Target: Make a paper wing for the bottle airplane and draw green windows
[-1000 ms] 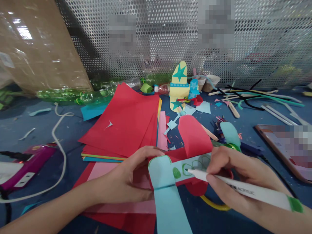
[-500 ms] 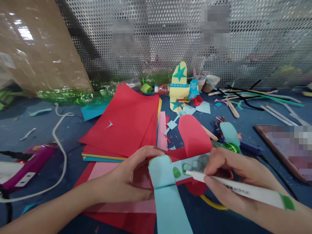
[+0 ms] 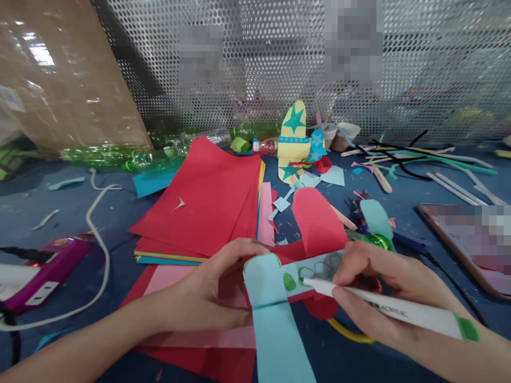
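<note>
My right hand (image 3: 379,298) grips a white acrylic marker (image 3: 415,317) with a green end, its tip touching a light blue paper strip (image 3: 295,268). Green ovals are drawn along that strip; the leftmost is filled in, the others are outlines. My left hand (image 3: 223,287) is closed around the left side of the paper craft (image 3: 263,282), which has light blue paper over red. A long light blue flap hangs from it toward me, and a rounded red paper piece (image 3: 319,221) rises behind the strip. Fingers partly hide the craft's edges.
A stack of red paper (image 3: 215,197) lies behind my left hand. Further back stands a yellow paper craft with stars (image 3: 293,149), near plastic bottles (image 3: 96,156). A phone (image 3: 471,244) is at right, a purple power strip (image 3: 51,271) at left. Pipe cleaners (image 3: 431,157) and scraps lie about.
The marker's tip has shifted very slightly left on the second oval, and its green end has moved a little left. My left hand and the craft stay put.
</note>
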A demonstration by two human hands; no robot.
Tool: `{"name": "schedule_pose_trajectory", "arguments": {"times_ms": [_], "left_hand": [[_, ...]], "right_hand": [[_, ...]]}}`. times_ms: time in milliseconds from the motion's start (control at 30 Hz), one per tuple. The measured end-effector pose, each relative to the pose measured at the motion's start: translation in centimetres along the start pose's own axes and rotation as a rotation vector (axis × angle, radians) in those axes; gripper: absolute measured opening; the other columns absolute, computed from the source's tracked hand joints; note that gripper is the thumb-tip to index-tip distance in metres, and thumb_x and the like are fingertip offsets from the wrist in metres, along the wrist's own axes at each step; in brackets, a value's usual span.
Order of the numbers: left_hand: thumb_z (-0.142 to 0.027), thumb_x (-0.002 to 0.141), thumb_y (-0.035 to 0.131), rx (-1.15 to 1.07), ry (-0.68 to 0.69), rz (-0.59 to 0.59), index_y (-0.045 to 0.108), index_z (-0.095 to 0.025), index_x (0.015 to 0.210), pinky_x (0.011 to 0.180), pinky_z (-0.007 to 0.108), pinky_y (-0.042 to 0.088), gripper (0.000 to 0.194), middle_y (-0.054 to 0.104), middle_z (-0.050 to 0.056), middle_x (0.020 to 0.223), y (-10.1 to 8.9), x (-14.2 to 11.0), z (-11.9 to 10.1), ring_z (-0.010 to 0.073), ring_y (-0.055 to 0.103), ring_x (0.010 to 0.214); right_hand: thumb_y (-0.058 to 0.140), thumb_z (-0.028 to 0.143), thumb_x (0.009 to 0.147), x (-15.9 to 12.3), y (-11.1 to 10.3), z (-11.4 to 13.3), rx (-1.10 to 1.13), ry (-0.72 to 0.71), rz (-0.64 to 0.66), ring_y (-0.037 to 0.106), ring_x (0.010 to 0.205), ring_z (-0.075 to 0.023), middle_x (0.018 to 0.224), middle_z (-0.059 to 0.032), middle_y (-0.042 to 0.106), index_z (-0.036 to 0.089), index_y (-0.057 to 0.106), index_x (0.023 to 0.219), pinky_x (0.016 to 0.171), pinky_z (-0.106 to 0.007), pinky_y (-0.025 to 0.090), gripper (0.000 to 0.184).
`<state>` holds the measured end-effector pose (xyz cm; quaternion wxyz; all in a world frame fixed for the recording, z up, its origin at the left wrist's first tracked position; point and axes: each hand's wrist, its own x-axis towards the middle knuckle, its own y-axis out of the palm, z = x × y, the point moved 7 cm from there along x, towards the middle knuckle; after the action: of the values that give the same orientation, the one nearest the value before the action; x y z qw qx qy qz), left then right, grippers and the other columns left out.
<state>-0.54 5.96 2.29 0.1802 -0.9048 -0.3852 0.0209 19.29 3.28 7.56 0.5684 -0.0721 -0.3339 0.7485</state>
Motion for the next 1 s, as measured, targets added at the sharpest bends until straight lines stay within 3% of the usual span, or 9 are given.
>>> {"name": "schedule_pose_trajectory", "arguments": {"times_ms": [433, 1000], "left_hand": [[-0.014, 0.073, 0.080, 0.008, -0.005, -0.008, 0.050, -0.035, 0.129, 0.097, 0.033, 0.052, 0.067, 0.062, 0.001, 0.123, -0.02, -0.03, 0.09, 0.0234, 0.062, 0.113], [-0.014, 0.074, 0.080, -0.009, -0.025, -0.018, 0.052, -0.030, 0.128, 0.093, 0.034, 0.054, 0.063, 0.063, 0.005, 0.121, -0.07, 0.02, 0.00, 0.0253, 0.064, 0.111]], "right_hand": [[0.059, 0.012, 0.084, -0.43, -0.18, -0.26, -0.024, -0.030, -0.001, 0.050, 0.049, -0.0070, 0.062, 0.0100, 0.053, 0.026, 0.051, 0.075, 0.044, -0.016, 0.038, 0.019], [0.055, 0.009, 0.081, -0.42, -0.35, -0.24, -0.074, -0.060, -0.037, 0.048, 0.049, -0.0067, 0.063, 0.0104, 0.052, 0.027, 0.048, 0.075, 0.043, -0.016, 0.037, 0.020]]}}
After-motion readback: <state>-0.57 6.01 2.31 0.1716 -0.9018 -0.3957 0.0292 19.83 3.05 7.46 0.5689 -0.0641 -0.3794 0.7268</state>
